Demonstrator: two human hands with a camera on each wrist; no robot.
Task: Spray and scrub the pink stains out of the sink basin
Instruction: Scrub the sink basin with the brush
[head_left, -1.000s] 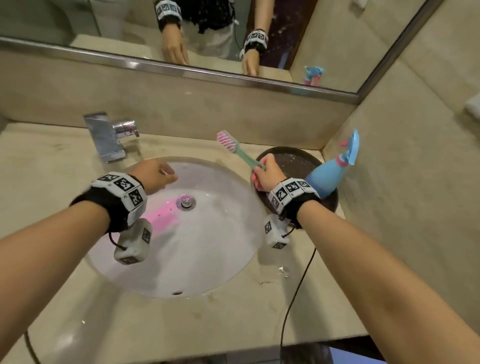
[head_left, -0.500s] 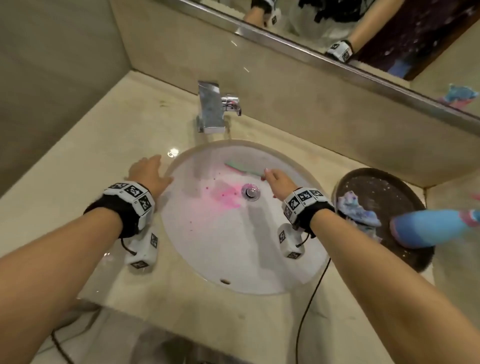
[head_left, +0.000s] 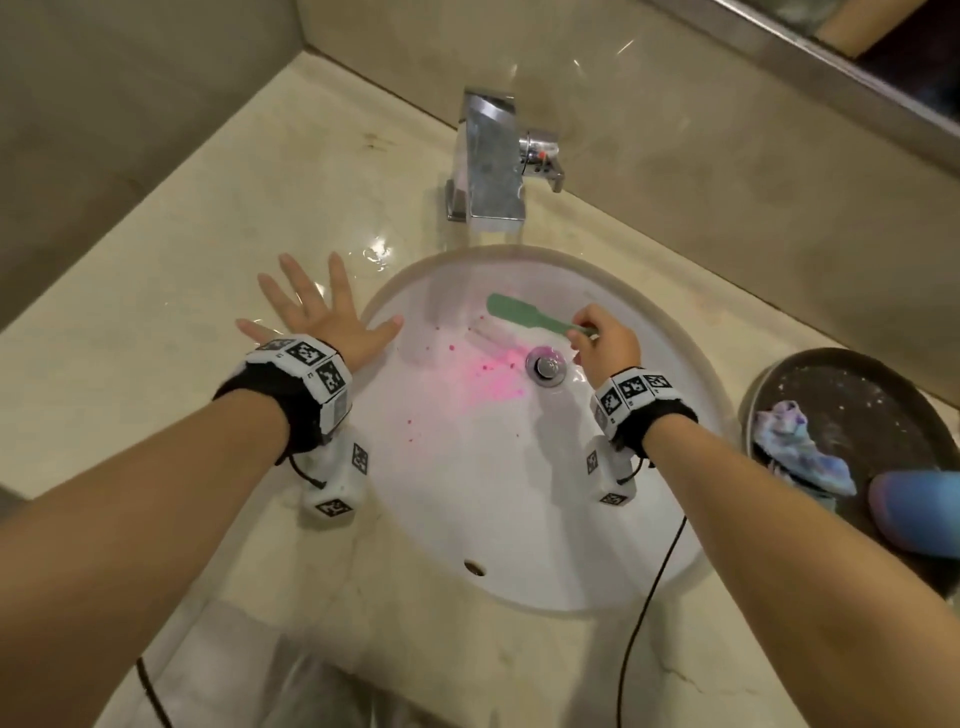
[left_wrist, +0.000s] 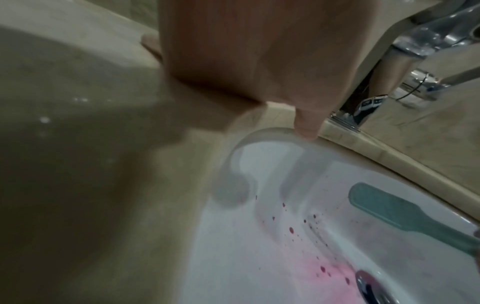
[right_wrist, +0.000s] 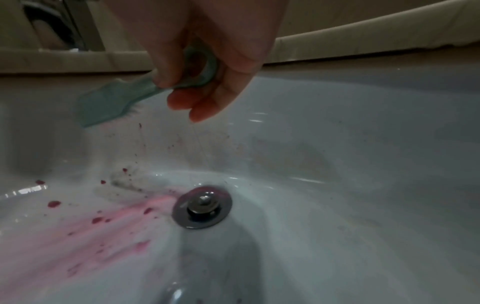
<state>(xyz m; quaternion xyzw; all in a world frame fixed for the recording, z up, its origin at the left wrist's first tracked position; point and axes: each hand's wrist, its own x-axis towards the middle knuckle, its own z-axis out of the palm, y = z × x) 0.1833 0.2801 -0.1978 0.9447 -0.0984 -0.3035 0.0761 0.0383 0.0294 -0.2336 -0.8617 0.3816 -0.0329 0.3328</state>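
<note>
The left hand (head_left: 317, 317) is laid flat on the beige stone surface (head_left: 156, 322) just beside the rim of the white sink basin (head_left: 519, 519), its fingers straight and spread, the thumb reaching out over the rim; nothing is held by it. In the left wrist view the same hand (left_wrist: 259, 51) is seen from behind, with the thumb tip resting at the basin edge.

A green scrubbing brush (head_left: 524, 317) is pinched by its handle in the right hand (head_left: 605, 345), whose fingers are curled round the looped end of the handle (this loop is seen plainly in the right wrist view, where the brush (right_wrist: 109, 102) is gripped by the hand (right_wrist: 207, 61) above the far wall of the basin). The brush head is pointed toward the left side of the bowl, bristles downward; whether the bristles touch the porcelain cannot be told.

The pink stains (head_left: 483, 382) are spread as a blurred patch just left of the chrome drain (head_left: 544, 366), with darker specks scattered further left and up the basin wall.

A chrome tap (head_left: 491, 161) is mounted behind the basin. To the right, a dark round tray (head_left: 857, 379) is set on the surface; a crumpled bluish cloth (head_left: 800, 447) and part of a blue bottle (head_left: 919, 512) are carried on it.
</note>
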